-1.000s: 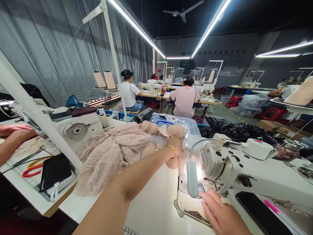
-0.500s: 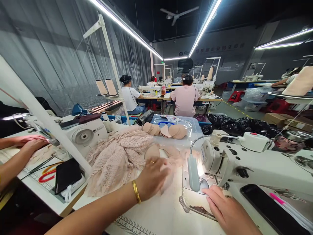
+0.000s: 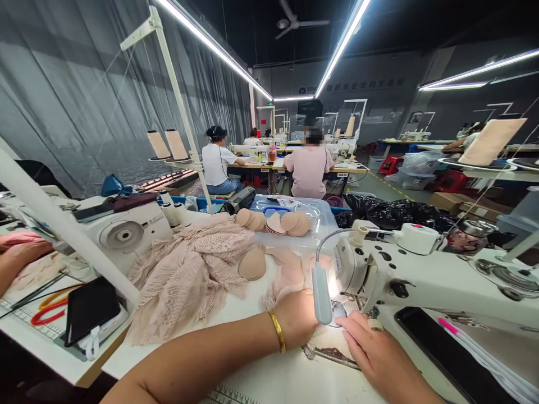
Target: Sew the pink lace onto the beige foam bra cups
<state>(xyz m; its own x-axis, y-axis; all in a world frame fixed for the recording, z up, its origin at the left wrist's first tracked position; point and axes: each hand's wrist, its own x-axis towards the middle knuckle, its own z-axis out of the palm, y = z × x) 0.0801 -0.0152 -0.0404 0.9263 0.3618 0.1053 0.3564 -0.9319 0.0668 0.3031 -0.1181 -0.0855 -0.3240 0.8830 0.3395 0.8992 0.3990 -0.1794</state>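
My left hand [image 3: 297,321], with a gold bangle at the wrist, reaches to the sewing machine's lit needle area. Its fingertips are hidden behind the grey lamp [image 3: 321,294]. Sheer beige fabric [image 3: 289,269] lies just beyond this hand. My right hand [image 3: 365,339] rests on the machine bed, fingers close together, their tips at a small grey piece [image 3: 338,310] I cannot make out. The white sewing machine [image 3: 421,275] stands beyond the right hand. Left of the sheer fabric are a beige bra cup [image 3: 252,264] and a heap of beige lace [image 3: 189,269].
Stacked beige cups [image 3: 297,223] sit on a clear plastic bin [image 3: 324,210] behind the table. A black phone [image 3: 446,348] and pens lie at right. On the left are a neighbour's hand [image 3: 29,252], red-handled scissors [image 3: 48,314] and a white thread-stand pole [image 3: 71,224].
My left hand has moved right, from over the table beside the lace to the needle area. My right hand stays by the lamp. The view has shifted a little.
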